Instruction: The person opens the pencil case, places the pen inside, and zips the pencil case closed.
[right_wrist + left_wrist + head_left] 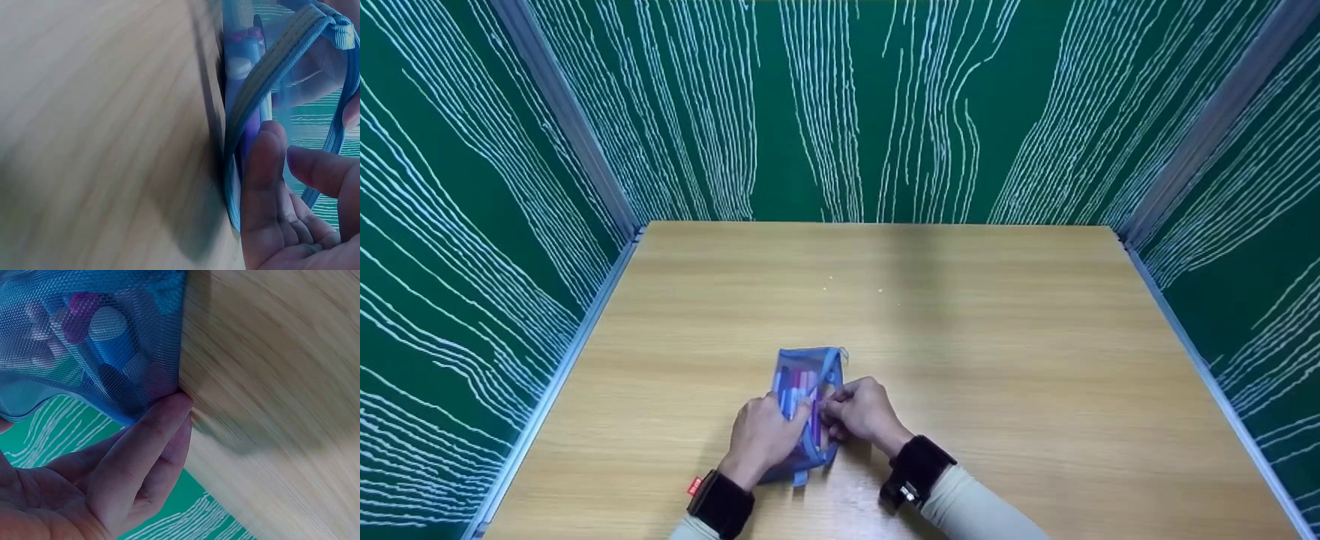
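Observation:
A blue mesh pencil case (810,356) with several pens (799,379) inside lies near the front of the table, its zipper opening facing right. My left hand (765,435) grips the case from its left side, thumb on top near the pens. In the left wrist view, its fingers (140,455) are at the bottom corner of the mesh. My right hand (866,409) is at the unzipped opening. The right wrist view shows its fingertips (269,140) just inside the zipper edge (281,56), beside a purple pen (251,129), with a small gap between thumb and fingers.
The wooden table (997,337) stretches out beyond the case. Small pale specks (829,283) lie toward its back. Green panels with white wavy lines (870,112) stand at the back and both sides, joined by grey metal posts (570,112).

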Demonstrator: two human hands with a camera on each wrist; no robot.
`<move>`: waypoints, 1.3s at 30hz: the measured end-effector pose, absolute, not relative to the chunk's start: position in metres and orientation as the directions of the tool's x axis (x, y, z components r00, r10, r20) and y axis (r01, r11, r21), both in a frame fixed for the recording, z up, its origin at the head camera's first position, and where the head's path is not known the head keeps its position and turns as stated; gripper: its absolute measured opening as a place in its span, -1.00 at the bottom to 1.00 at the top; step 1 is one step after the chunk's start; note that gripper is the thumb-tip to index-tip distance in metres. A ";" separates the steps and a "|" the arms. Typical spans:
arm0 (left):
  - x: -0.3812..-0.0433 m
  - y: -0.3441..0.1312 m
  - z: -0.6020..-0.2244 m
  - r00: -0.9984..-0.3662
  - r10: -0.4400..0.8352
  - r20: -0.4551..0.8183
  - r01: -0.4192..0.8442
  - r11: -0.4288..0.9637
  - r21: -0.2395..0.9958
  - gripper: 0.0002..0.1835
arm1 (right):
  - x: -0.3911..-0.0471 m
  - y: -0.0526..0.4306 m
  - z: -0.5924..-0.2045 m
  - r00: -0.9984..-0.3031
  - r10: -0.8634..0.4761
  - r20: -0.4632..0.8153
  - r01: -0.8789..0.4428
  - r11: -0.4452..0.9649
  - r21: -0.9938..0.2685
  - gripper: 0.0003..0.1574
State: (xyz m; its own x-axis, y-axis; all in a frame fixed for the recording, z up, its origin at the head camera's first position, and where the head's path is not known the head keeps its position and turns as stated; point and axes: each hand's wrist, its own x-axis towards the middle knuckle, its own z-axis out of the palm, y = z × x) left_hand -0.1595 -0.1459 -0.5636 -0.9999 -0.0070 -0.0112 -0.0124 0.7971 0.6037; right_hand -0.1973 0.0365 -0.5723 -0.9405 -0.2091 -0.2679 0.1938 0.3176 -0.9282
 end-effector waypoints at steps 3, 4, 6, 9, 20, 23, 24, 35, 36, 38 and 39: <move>-0.160 -0.146 -0.564 -1.000 -0.004 -0.028 -0.020 0.790 0.612 -0.55 | -0.197 0.043 -0.573 -0.942 -0.199 -0.271 0.197 0.325 -0.925 -0.91; -0.160 -0.146 -0.564 -0.999 -0.003 -0.034 -0.023 0.789 0.614 -0.55 | -0.198 0.045 -0.573 -0.942 -0.195 -0.272 0.199 0.329 -0.923 -0.91; -0.160 -0.145 -0.563 -0.999 -0.003 -0.039 -0.027 0.785 0.619 -0.55 | -0.198 0.049 -0.573 -0.944 -0.190 -0.271 0.197 0.335 -0.922 -0.90; -0.159 -0.145 -0.563 -0.999 -0.003 -0.043 -0.029 0.784 0.621 -0.55 | -0.198 0.055 -0.572 -0.946 -0.181 -0.268 0.195 0.342 -0.919 -0.89; -0.161 -0.137 -0.563 -1.000 0.002 -0.009 -0.003 0.807 0.591 -0.48 | -0.202 0.074 -0.566 -0.952 -0.144 -0.272 0.212 0.333 -0.919 -0.87; -0.162 -0.134 -0.562 -1.000 0.007 -0.021 -0.007 0.804 0.595 -0.49 | -0.203 0.081 -0.566 -0.956 -0.135 -0.260 0.201 0.342 -0.918 -0.85; -0.163 -0.132 -0.562 -1.000 0.009 -0.023 -0.006 0.803 0.596 -0.49 | -0.204 0.083 -0.566 -0.957 -0.133 -0.259 0.201 0.343 -0.917 -0.84; -0.165 -0.113 -0.562 -0.998 0.030 -0.049 -0.005 0.805 0.593 -0.42 | -0.203 0.102 -0.569 -0.956 -0.085 -0.281 0.239 0.332 -0.913 -0.82; -0.165 -0.112 -0.562 -0.998 0.031 -0.051 -0.006 0.804 0.594 -0.40 | -0.203 0.103 -0.569 -0.955 -0.081 -0.284 0.243 0.328 -0.913 -0.82; -0.165 -0.109 -0.562 -0.998 0.031 -0.060 -0.010 0.804 0.594 -0.37 | -0.203 0.105 -0.569 -0.955 -0.074 -0.286 0.248 0.325 -0.913 -0.83; -0.165 -0.109 -0.561 -0.998 0.030 -0.062 -0.012 0.807 0.591 -0.36 | -0.204 0.106 -0.569 -0.955 -0.069 -0.289 0.253 0.321 -0.913 -0.84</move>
State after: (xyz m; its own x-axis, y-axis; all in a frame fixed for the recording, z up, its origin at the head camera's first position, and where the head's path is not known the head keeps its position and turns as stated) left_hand -0.1647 -0.1085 -0.5615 -0.9976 0.0304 -0.0619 -0.0121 0.8069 0.5906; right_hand -0.2037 0.1057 -0.5688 -0.9549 -0.0688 -0.2890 0.2531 0.3208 -0.9127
